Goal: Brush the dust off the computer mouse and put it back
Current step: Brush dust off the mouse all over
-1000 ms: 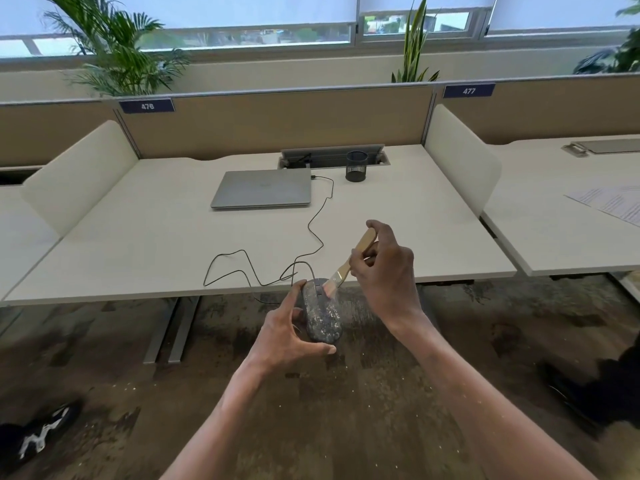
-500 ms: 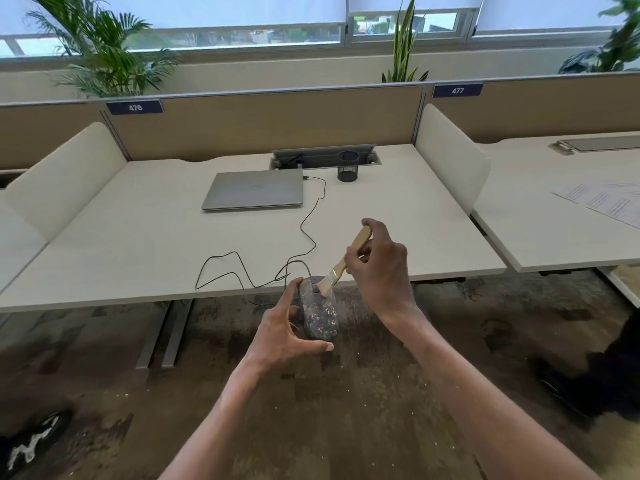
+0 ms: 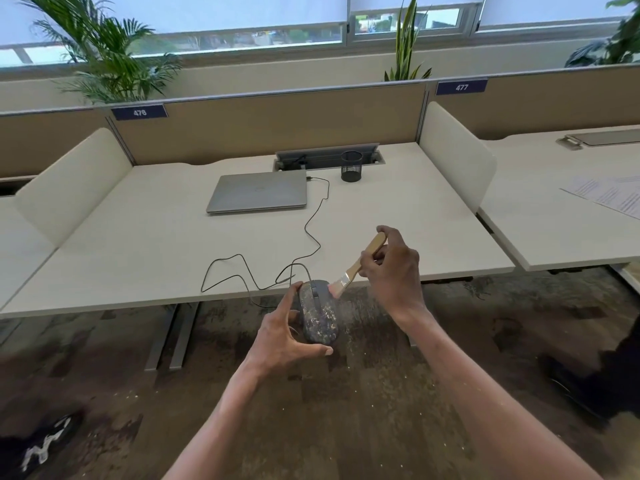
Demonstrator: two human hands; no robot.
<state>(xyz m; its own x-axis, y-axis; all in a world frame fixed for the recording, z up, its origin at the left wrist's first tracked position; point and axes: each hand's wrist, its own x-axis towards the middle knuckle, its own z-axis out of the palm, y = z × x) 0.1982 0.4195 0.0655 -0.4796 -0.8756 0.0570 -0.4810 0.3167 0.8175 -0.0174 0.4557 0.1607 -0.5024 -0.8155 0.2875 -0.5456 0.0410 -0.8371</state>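
A dark wired computer mouse (image 3: 319, 311), speckled with pale dust, is held in the air just off the front edge of the desk (image 3: 145, 244). My left hand (image 3: 285, 336) grips it from the left and below. My right hand (image 3: 393, 268) holds a small wooden-handled brush (image 3: 356, 268), whose pale bristles touch the mouse's upper right end. The mouse's black cable (image 3: 311, 233) loops across the desk to a closed grey laptop (image 3: 258, 192).
A black mesh pen cup (image 3: 351, 165) stands behind the laptop beside a cable hatch. White side screens bound the desk left and right. A neighbouring desk with papers (image 3: 606, 195) lies to the right. Dust flecks lie on the brown floor; dark shoes show at the bottom corners.
The brush has moved from the mouse's top front edge to its upper right side. The mouse stays in my left hand. The view has shifted slightly.
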